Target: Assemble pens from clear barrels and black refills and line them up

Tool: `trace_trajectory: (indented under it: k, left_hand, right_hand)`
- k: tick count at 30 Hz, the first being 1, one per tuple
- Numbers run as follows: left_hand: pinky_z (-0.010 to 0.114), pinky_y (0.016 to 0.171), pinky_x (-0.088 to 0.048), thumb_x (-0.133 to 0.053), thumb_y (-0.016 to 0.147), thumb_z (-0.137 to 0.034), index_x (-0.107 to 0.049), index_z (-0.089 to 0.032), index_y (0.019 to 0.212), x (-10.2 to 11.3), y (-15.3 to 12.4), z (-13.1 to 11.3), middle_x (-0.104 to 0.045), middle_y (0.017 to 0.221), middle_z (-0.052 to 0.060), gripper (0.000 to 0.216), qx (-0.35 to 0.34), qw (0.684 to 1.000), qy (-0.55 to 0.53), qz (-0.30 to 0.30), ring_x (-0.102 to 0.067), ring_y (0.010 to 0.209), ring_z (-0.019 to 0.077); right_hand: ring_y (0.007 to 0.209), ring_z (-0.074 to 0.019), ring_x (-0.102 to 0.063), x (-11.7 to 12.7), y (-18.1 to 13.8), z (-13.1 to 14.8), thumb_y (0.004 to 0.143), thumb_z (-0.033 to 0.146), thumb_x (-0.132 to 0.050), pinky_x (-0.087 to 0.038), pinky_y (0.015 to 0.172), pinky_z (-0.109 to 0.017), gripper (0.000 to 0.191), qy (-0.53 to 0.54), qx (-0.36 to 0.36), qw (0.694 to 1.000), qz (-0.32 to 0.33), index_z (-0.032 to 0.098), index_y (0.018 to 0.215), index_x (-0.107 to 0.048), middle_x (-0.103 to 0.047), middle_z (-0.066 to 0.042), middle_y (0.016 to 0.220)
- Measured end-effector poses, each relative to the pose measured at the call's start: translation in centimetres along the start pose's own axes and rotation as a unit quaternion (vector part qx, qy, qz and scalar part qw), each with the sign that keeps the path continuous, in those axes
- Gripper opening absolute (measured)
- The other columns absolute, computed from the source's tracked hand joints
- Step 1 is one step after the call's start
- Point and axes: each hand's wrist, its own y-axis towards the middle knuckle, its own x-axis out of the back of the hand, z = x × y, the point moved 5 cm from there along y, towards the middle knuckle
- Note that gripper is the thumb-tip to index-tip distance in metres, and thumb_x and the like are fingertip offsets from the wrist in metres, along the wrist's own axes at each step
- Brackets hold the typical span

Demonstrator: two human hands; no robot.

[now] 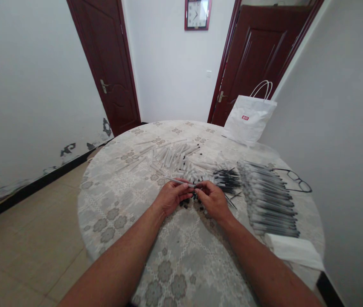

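Note:
My left hand (171,198) is closed around a slim pale pen barrel (177,181), which points up and to the left. At the barrel's right end, my right hand (212,200) pinches a small dark end piece, mostly hidden by the fingers. Small black plugs (185,204) lie on the table just under both hands. Beyond them spreads a loose heap of whitish pen barrels (168,155). Beside my right hand is a bunch of dark pen refills (228,181), a few lying apart from it.
A long row of grey pens (272,200) lies at the right, with eyeglasses (298,182) beside it. A white pack (293,250) sits at the near right edge. At the back right stands a white bag (248,119). A patterned cloth (111,202) covers the round table.

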Motion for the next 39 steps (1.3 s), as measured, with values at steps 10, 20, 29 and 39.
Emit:
trace_trajectory:
  k: [10,20,29,39]
  left_hand:
    - [0.033,0.076,-0.06,-0.082,0.073,-0.02,-0.065,-0.013,0.096,-0.1,-0.1,0.0,-0.074,0.093,0.012,0.029,-0.006,1.0,0.021,0.0,-0.073,0.084,0.0202]
    - [0.033,0.072,-0.06,-0.085,0.07,-0.023,-0.066,-0.014,0.096,0.2,0.0,0.0,-0.075,0.09,0.011,0.033,-0.001,0.999,0.034,-0.007,-0.073,0.08,0.0208]
    - [0.035,0.076,-0.06,-0.083,0.072,-0.025,-0.068,-0.013,0.095,0.1,0.0,0.2,-0.075,0.087,0.011,0.03,-0.006,0.998,0.055,0.002,-0.073,0.079,0.0203]
    - [0.035,0.077,-0.059,-0.085,0.07,-0.024,-0.068,-0.013,0.095,0.1,-0.1,0.0,-0.075,0.089,0.011,0.032,-0.005,0.999,0.04,-0.004,-0.073,0.079,0.0197]
  right_hand:
    - [0.069,-0.0162,-0.059,0.2,-0.3,1.2,0.086,0.034,-0.06,-0.044,0.066,-0.027,0.018,-0.039,0.041,0.998,-0.008,0.021,0.094,-0.069,-0.069,-0.002,0.081]
    - [0.074,-0.018,-0.061,0.3,-0.3,1.0,0.089,0.038,-0.058,-0.045,0.07,-0.028,0.022,-0.048,0.048,0.998,-0.006,0.021,0.096,-0.068,-0.07,-0.003,0.085]
    - [0.063,-0.0166,-0.055,0.4,-0.6,1.5,0.1,0.044,-0.039,-0.039,0.061,-0.027,0.04,-0.097,0.048,0.994,0.031,0.022,0.075,-0.062,-0.061,0.0,0.065]
    - [0.073,-0.0179,-0.06,0.4,-0.8,2.1,0.093,0.037,-0.053,-0.043,0.067,-0.027,0.018,-0.106,0.074,0.992,0.013,0.023,0.099,-0.061,-0.069,-0.003,0.087]
